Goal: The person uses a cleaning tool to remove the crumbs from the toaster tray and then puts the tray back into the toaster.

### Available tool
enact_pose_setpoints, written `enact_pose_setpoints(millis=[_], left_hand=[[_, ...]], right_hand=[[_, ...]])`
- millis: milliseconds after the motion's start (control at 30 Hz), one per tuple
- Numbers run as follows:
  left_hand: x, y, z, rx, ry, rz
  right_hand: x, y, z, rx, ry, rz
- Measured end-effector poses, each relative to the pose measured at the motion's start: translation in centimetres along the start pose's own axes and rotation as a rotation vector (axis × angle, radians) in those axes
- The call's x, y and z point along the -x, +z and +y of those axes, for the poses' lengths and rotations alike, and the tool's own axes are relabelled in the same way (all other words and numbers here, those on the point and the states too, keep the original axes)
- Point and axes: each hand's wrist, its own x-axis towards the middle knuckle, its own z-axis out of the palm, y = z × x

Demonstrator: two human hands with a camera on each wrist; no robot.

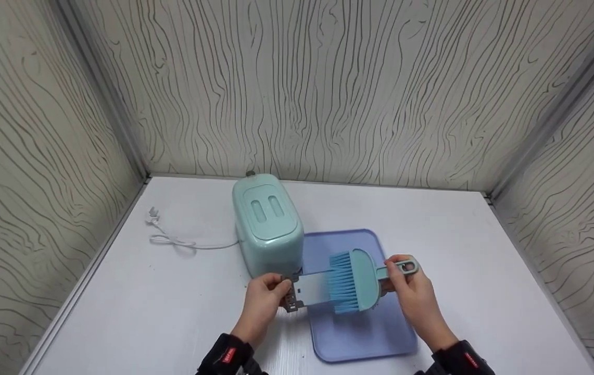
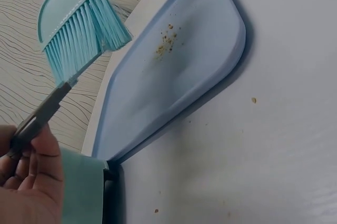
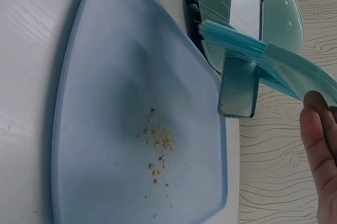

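Note:
My left hand (image 1: 261, 307) pinches the dark end of a toaster crumb tray (image 1: 313, 289), a flat metal plate held above the table. With my right hand (image 1: 415, 291) I grip the handle of a light-teal hand brush (image 1: 365, 281). Its blue bristles (image 1: 342, 284) lie across the plate, and in the right wrist view the far end of the plate sticks out past them. Below both is a blue tray (image 1: 362, 346) with small brown crumbs (image 3: 158, 139) scattered on it. A mint-green toaster (image 1: 269, 229) stands beside my left hand.
The toaster's white cord and plug (image 1: 172, 240) lie on the white table (image 1: 119, 312) to the left. Loose crumbs (image 2: 254, 100) dot the table near the blue tray. Wood-patterned panels (image 1: 297, 94) enclose the table at the back and both sides.

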Motion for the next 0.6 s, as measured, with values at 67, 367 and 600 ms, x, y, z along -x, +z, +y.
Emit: enact_pose_setpoints(millis=[67,367,600], left_hand=[[0.0,-0.1,0.0,-0.011,0.0,0.002],[0.0,-0.2,-0.2,-0.019,0.005,0.011],[-0.2,-0.3,-0.4,-0.028,-0.001,0.015]], right_hand=[[0.0,-0.3,0.3,0.02,0.004,0.013],[0.1,-1.8,1.3,0.159,-0.072,0.086],[0.1,-2.1,1.7,0.184,-0.085,0.104]])
